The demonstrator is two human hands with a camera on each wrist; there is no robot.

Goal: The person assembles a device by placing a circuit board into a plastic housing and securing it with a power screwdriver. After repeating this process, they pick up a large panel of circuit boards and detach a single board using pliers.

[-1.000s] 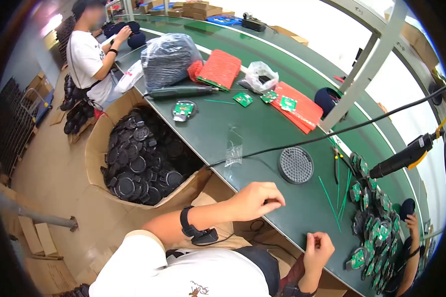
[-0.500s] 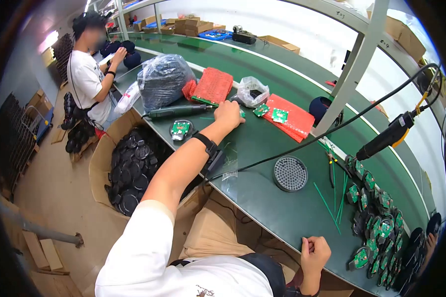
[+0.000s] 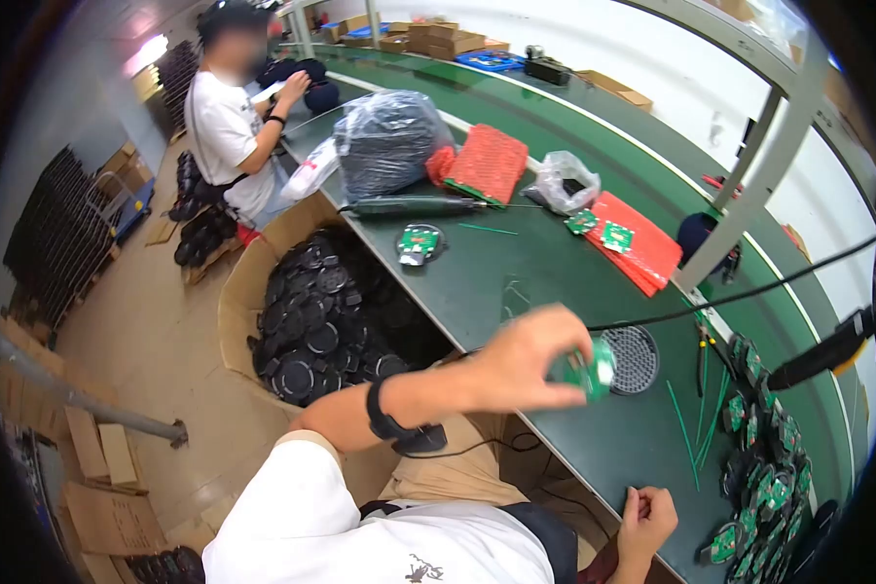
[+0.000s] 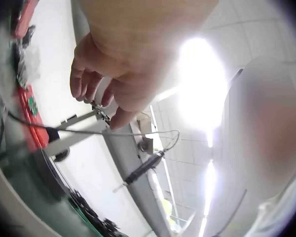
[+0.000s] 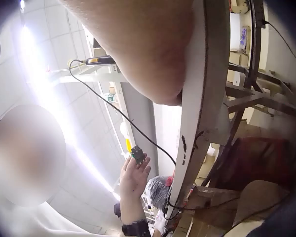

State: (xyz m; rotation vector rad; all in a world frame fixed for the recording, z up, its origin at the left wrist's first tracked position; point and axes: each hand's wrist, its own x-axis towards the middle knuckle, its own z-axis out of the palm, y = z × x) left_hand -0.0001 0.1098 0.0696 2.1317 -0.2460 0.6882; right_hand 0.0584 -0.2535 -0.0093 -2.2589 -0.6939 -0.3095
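My left hand (image 3: 530,360) pinches a small green circuit board (image 3: 594,370) between thumb and fingers, above the front of the green table. In the left wrist view the board (image 4: 100,111) shows edge-on at the fingertips; the right wrist view has it (image 5: 137,154) held up too. Just behind the board lies a round dark grille (image 3: 635,360), partly overlapped by it. My right hand (image 3: 647,521) rests at the table's front edge, fingers loosely curled, with nothing seen in it. Two more boards (image 3: 617,236) lie on and beside flat red bubble bags (image 3: 642,258).
A board on a round black part (image 3: 419,243) lies near a dark electric screwdriver (image 3: 414,205). Another screwdriver (image 3: 822,352) hangs at right, over many board-fitted parts (image 3: 774,487). Pliers (image 3: 703,355) and green sticks lie nearby. A carton of black round parts (image 3: 311,331) stands left; a person works beyond.
My left hand reached out to the board near the red bags, picked it up and brought it back towards me. My right hand has stayed at the table edge.
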